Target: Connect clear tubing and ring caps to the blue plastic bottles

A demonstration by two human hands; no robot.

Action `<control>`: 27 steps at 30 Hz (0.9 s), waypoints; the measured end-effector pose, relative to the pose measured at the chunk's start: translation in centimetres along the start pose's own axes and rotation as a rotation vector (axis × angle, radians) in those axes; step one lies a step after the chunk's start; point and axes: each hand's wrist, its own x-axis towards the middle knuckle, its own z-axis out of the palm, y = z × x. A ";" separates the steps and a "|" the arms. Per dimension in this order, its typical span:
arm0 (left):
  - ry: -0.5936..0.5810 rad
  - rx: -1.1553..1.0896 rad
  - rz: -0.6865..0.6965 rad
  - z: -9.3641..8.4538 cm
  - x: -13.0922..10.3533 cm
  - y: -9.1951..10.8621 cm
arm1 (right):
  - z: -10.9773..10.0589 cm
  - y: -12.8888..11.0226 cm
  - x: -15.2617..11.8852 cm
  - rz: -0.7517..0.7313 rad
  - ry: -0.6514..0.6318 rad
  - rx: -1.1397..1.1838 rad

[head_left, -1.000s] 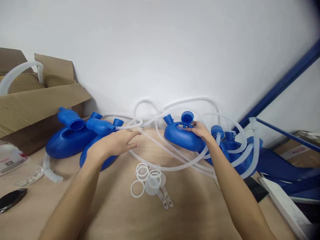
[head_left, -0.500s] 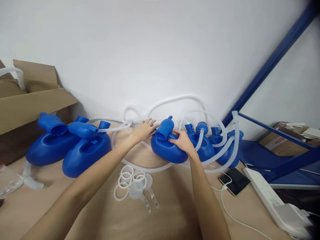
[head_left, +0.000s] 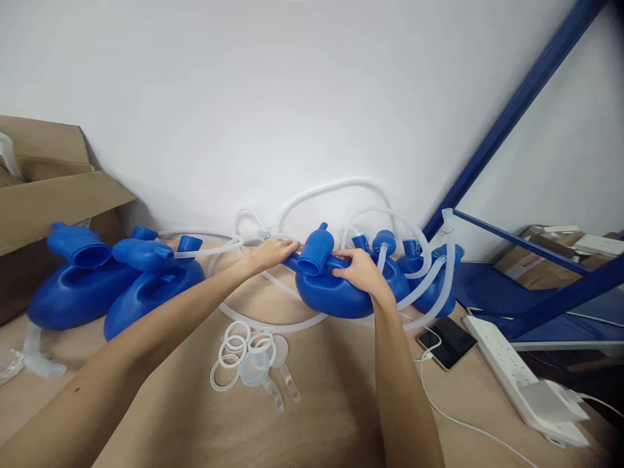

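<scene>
A blue plastic bottle (head_left: 334,298) lies on the brown table, with a blue spouted cap piece (head_left: 316,250) over its front. My right hand (head_left: 358,270) grips the bottle's handle, thumb in front and fingers behind. My left hand (head_left: 277,252) is wrapped round the bottle's neck, just left of the cap piece. White rings (head_left: 225,376) and clear round lids with straps (head_left: 254,368) lie on the table in front of the bottle.
More blue bottles stand at left (head_left: 80,296) and right (head_left: 429,292), with white tubes (head_left: 273,327) between. A cardboard box (head_left: 53,195) is far left. A phone (head_left: 448,344) and power strip (head_left: 511,370) lie right, near a blue shelf frame (head_left: 511,123).
My left hand has gone from spread fingers beside the cap piece to closed round the neck. My right hand still holds the handle. The view has shifted a little, so objects sit further left.
</scene>
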 end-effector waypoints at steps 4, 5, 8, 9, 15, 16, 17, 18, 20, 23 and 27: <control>0.164 -0.024 -0.163 -0.5 -0.3 0.4 | -0.4 0.0 0.1 0.025 0.012 0.043; 0.197 -0.027 -0.191 -0.6 -0.4 0.5 | -0.5 0.1 0.1 0.033 0.030 0.050; 0.235 -0.045 -0.228 -0.5 -0.7 1.0 | -0.9 0.0 0.0 0.035 0.051 0.066; 0.234 -0.054 -0.236 -0.4 -0.8 1.2 | -0.9 -0.1 -0.1 0.030 0.049 0.066; 0.258 -0.112 -0.346 0.0 -0.6 1.8 | -0.3 -1.2 -0.3 -0.002 0.028 0.099; 0.265 -0.125 -0.378 0.1 -0.6 1.9 | -0.1 -1.3 -0.3 -0.011 0.021 0.114; 0.270 -0.140 -0.412 0.1 -0.5 1.9 | 0.0 -1.4 -0.3 -0.018 0.015 0.124; 0.276 -0.156 -0.446 0.2 -0.4 1.9 | 0.2 -1.5 -0.2 -0.021 0.011 0.128; 0.287 -0.187 -0.507 0.5 -0.2 1.8 | 0.3 -1.6 -0.2 -0.007 0.018 0.118; 0.305 -0.225 -0.570 1.0 0.1 1.7 | 0.4 -1.8 -0.1 0.018 0.023 0.085; 0.332 -0.264 -0.630 2.0 0.5 1.7 | 0.5 -2.2 -0.2 0.033 0.001 0.047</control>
